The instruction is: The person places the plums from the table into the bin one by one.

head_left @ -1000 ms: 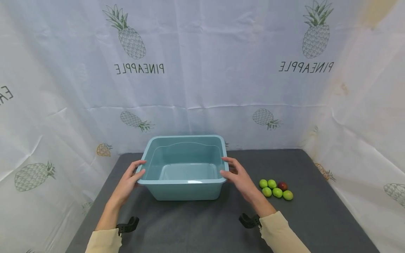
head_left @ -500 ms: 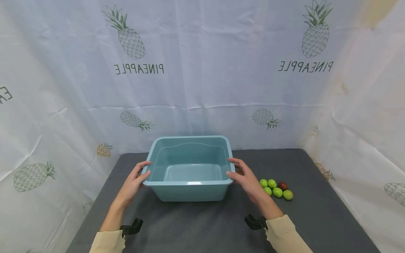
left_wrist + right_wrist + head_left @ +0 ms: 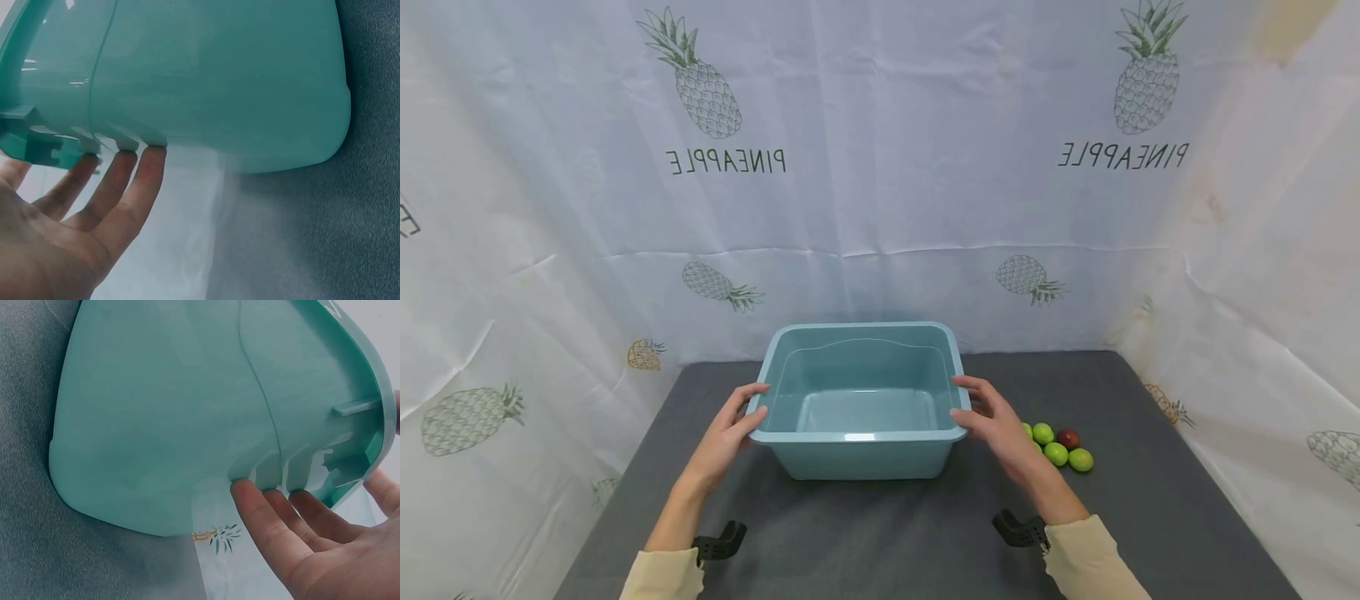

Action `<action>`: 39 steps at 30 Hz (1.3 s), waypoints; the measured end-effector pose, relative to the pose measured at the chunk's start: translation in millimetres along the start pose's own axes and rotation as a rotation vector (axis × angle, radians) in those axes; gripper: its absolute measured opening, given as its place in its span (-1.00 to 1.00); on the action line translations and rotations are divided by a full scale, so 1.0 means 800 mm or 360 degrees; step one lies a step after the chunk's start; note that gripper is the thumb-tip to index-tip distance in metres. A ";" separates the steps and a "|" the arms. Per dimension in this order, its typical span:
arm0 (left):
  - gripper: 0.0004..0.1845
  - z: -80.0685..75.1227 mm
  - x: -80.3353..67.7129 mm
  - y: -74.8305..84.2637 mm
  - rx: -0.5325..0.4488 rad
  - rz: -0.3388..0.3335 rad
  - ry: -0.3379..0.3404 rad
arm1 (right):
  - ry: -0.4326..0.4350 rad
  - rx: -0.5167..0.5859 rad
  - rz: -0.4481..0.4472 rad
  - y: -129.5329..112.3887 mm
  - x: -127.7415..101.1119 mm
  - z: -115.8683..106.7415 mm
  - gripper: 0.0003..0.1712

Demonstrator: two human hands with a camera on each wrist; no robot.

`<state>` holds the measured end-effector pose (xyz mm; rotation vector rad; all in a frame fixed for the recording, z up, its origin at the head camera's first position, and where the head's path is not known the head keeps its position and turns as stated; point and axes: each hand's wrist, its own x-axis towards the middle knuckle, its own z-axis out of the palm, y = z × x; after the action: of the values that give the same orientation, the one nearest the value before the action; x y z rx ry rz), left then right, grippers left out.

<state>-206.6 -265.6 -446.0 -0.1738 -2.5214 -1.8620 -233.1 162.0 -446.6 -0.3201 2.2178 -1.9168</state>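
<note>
An empty teal plastic tub (image 3: 859, 436) stands on the dark grey table (image 3: 880, 542), at its middle. My left hand (image 3: 739, 419) holds the tub's left rim, thumb on top. In the left wrist view its fingers (image 3: 125, 194) reach under the rim of the tub (image 3: 219, 81). My right hand (image 3: 985, 417) holds the right rim the same way. The right wrist view shows its fingers (image 3: 269, 519) under the lip of the tub (image 3: 162, 412). Whether the tub's base touches the table I cannot tell.
A few small green fruits (image 3: 1056, 452) and one dark red fruit (image 3: 1068, 437) lie on the table just right of my right hand, partly hidden by it. White pineapple-print cloth (image 3: 880, 167) hangs behind and along both sides of the table.
The tub and both hands have shifted to the right, towards the fruits. My right hand now hides part of the fruit cluster.
</note>
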 end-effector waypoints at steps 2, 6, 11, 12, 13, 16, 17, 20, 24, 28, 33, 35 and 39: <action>-0.49 0.003 0.000 0.000 0.0003 0.0007 -0.0005 | -0.0002 -0.0003 -0.0001 0.000 -0.002 -0.003 -0.32; -0.48 0.008 -0.001 0.000 -0.0001 0.0030 -0.0020 | -0.0001 -0.0014 -0.0011 -0.001 -0.008 -0.007 -0.31; -0.48 0.015 -0.004 -0.001 -0.0023 0.0057 -0.0036 | 0.0023 -0.0041 -0.0013 0.000 -0.013 -0.013 -0.31; -0.48 0.016 -0.005 -0.001 -0.0025 0.0060 -0.0038 | 0.0023 -0.0044 -0.0009 0.000 -0.015 -0.014 -0.31; -0.48 0.017 -0.006 -0.001 -0.0028 0.0064 -0.0040 | 0.0027 -0.0047 -0.0005 0.000 -0.016 -0.015 -0.32; -0.49 0.019 -0.007 -0.001 -0.0035 0.0070 -0.0042 | 0.0037 -0.0051 0.0010 0.000 -0.019 -0.017 -0.32; -0.49 0.020 -0.008 0.000 -0.0034 0.0070 -0.0042 | 0.0043 -0.0051 0.0017 0.000 -0.019 -0.017 -0.33; -0.50 0.023 -0.010 0.002 -0.0034 0.0064 -0.0036 | 0.0049 -0.0053 0.0032 0.000 -0.022 -0.019 -0.33; -0.51 0.026 -0.013 0.004 -0.0029 0.0043 -0.0022 | 0.0046 -0.0048 0.0045 0.001 -0.025 -0.020 -0.31; -0.53 0.028 -0.015 0.006 -0.0022 0.0027 -0.0007 | 0.0037 -0.0050 0.0045 0.002 -0.028 -0.021 -0.29; -0.53 0.031 -0.018 0.008 -0.0032 0.0024 -0.0015 | 0.0028 -0.0047 0.0041 0.001 -0.034 -0.023 -0.32; -0.53 0.032 -0.020 0.008 -0.0035 0.0026 -0.0022 | 0.0027 -0.0045 0.0037 0.001 -0.036 -0.024 -0.33; -0.53 0.033 -0.022 0.007 -0.0035 0.0030 -0.0026 | 0.0027 -0.0056 0.0028 0.001 -0.040 -0.027 -0.32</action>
<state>-186.9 -240.1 -449.8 -0.2132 -2.5016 -1.8896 -208.5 191.6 -444.5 -0.2900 2.2596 -1.8801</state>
